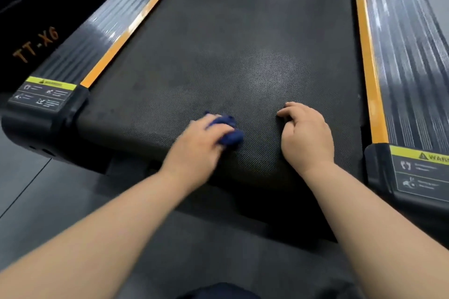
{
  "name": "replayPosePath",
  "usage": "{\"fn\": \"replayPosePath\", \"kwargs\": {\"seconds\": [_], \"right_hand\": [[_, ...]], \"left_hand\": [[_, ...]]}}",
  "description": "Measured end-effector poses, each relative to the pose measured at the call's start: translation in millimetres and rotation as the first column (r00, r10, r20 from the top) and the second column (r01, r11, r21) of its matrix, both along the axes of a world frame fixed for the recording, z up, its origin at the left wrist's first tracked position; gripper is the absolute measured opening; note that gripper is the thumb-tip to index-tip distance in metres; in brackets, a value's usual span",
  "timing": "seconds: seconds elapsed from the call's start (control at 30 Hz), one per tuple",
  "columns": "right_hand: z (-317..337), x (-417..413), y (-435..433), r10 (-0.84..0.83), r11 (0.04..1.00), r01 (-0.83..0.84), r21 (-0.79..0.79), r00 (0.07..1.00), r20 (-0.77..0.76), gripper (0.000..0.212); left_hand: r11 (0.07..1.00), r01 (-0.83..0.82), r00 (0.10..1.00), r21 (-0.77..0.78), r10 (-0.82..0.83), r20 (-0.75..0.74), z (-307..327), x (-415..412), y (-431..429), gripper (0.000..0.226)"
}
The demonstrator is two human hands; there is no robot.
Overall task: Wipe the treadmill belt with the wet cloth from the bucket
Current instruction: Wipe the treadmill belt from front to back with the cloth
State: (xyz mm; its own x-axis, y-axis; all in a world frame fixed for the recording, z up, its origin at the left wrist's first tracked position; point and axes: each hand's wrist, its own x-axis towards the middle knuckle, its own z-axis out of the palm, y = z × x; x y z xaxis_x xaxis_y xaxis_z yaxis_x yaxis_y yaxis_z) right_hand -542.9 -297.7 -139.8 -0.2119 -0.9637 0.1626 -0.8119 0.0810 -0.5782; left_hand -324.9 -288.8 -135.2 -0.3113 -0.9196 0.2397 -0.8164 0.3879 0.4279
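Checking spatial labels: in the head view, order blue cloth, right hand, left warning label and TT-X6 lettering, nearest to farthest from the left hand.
1. blue cloth, gripped by the left hand.
2. right hand, on the belt to its right.
3. left warning label, at the near left corner.
4. TT-X6 lettering, far left.

head | worn on head | faces forward-down | close above treadmill belt (233,60) rear end
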Motion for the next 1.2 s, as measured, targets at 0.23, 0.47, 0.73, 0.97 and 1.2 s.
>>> {"fn": "replayPosePath", "kwargs": {"seconds": [0.23,0.47,0.73,0.97,1.2], "right_hand": [[8.2,-5.1,-31.7,-0.033,0.997,0.038,-0.066,0.997,0.068,0.036],[12.3,10.1,-41.1,0.092,0.995,-0.09,0.032,0.992,-0.091,0.037],[7.3,38.2,-53.8,0.117,0.993,-0.118,-0.007,0.988,-0.098,0.035],[7.9,62.0,-54.6,0.171,0.985,-0.173,-0.01,0.982,-0.077,0.036],[-0.2,74.8,-56.7,0.174,0.982,-0.178,-0.066,0.983,-0.063,0.034]], "left_hand": [[0.952,-0.3,0.954,0.053,0.3,0.011,6.9,-71.9,-35.6,0.03],[0.946,-0.319,0.942,0.054,0.311,0.127,10.2,41.8,-58.4,0.031],[0.973,-0.225,0.974,0.052,0.226,-0.02,1.4,-10.5,-43.2,0.028],[0.892,-0.445,0.895,0.083,0.439,0.08,9.2,103.2,-63.1,0.032],[0.905,-0.418,0.908,0.077,0.419,-0.004,2.9,56.1,-83.8,0.031]]}}
